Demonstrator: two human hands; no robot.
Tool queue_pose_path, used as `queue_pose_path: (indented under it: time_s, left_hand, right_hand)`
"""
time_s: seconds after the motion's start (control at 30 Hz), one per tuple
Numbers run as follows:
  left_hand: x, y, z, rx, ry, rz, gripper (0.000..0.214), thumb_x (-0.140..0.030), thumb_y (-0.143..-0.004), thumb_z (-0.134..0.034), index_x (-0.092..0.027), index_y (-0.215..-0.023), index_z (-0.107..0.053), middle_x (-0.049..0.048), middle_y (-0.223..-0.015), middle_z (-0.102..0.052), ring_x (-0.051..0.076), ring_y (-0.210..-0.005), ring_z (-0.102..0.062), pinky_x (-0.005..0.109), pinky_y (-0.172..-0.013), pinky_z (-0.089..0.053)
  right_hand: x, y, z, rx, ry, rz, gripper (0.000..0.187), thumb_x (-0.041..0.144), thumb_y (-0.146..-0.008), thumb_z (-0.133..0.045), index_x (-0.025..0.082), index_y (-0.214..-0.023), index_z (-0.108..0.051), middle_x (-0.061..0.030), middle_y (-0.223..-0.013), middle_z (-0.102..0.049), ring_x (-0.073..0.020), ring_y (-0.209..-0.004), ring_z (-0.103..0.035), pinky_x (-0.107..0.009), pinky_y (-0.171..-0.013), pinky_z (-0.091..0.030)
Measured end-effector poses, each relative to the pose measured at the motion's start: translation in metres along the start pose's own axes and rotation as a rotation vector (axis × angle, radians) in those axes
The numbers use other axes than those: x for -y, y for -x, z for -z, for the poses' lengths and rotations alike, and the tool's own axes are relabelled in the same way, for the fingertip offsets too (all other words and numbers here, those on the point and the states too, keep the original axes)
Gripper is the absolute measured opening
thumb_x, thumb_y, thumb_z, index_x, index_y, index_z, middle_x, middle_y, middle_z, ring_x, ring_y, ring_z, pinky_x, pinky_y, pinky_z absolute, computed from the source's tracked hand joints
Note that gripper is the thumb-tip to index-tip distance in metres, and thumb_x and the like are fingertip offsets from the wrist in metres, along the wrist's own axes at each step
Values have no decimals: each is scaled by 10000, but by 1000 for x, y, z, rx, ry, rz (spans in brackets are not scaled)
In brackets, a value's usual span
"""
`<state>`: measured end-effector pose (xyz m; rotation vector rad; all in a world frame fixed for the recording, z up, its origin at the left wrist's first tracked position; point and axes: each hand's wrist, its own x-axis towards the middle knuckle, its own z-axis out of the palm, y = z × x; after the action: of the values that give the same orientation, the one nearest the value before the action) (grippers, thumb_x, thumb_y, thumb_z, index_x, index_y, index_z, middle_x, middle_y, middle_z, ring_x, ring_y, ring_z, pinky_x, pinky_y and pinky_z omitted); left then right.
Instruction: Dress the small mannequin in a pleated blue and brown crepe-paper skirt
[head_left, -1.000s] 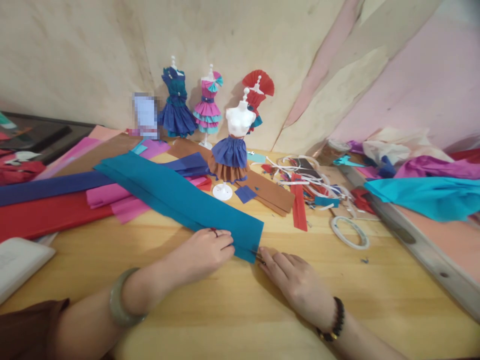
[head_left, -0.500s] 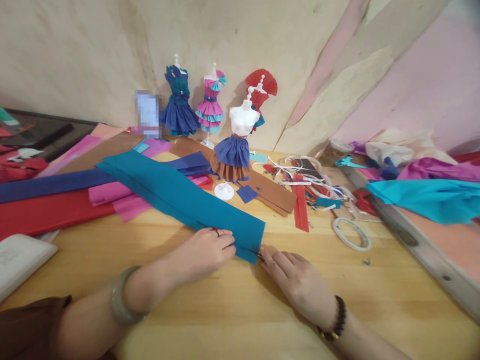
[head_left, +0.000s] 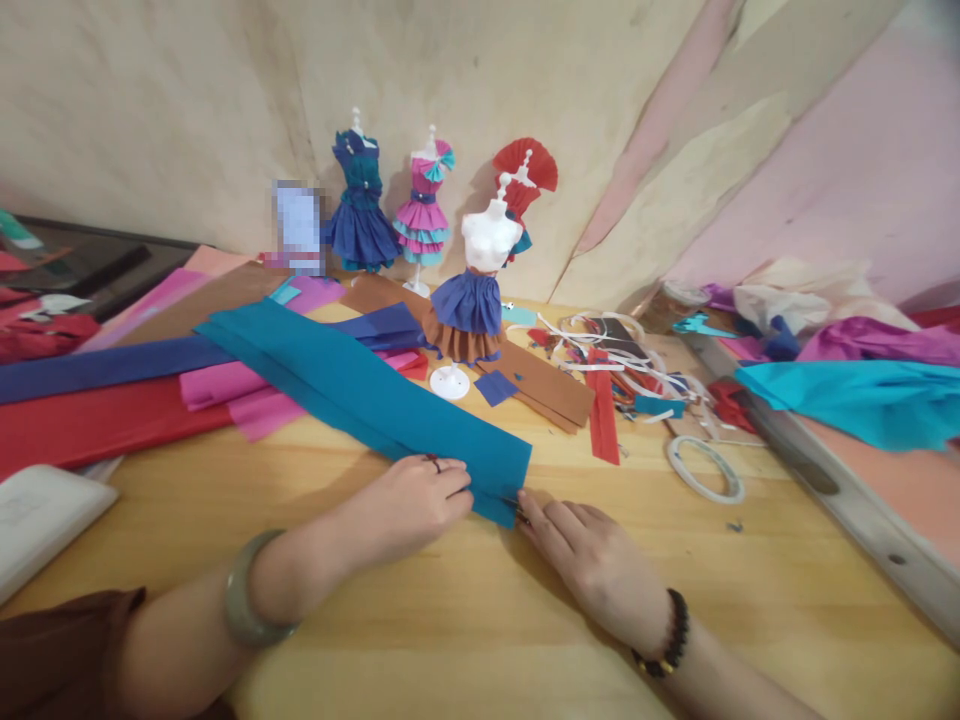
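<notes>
A long teal strip of crepe-like paper (head_left: pixel 420 415) lies slantwise over the table, folded in layers. My left hand (head_left: pixel 424 500), fingers curled, grips its near edge a little left of the right end. At that end's near corner, my right hand (head_left: pixel 589 560) is closed round small scissors (head_left: pixel 517 508). Their thin dark blades lie at the teal strip's edge; the handles are hidden under my fingers. Just beyond the strip stands a white mini dress form (head_left: pixel 491 235) wearing a blue and brown ruffled skirt (head_left: pixel 466 310).
Several dressed mini forms (head_left: pixel 421 210) stand against the wall. Blue (head_left: pixel 112 368), red (head_left: pixel 112 430) and pink strips lie left, near a white box (head_left: pixel 49 530). To the right are brown folded paper (head_left: pixel 544 388), scraps, white cords, a tape roll (head_left: pixel 705 495) and a metal-edged board (head_left: pixel 847 525).
</notes>
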<state>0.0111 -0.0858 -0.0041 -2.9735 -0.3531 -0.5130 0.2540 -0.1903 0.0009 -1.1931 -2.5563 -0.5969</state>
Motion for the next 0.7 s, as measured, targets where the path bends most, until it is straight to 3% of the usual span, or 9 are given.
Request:
queue_pose_path:
  time_s: [0.7]
  left_hand:
    - [1,2,-4,0,-5,-7,144,-96,-942,-534,-159,-965,-661,87,-979,-721,214,-981,-665,318,-772,-519]
  right_hand:
    - [-1,-1,1,2,-8,11,275,135,-1018,-429,-6,-1201,-578,-77,-742,-662,-194,-612,-614,-334,-525,-476]
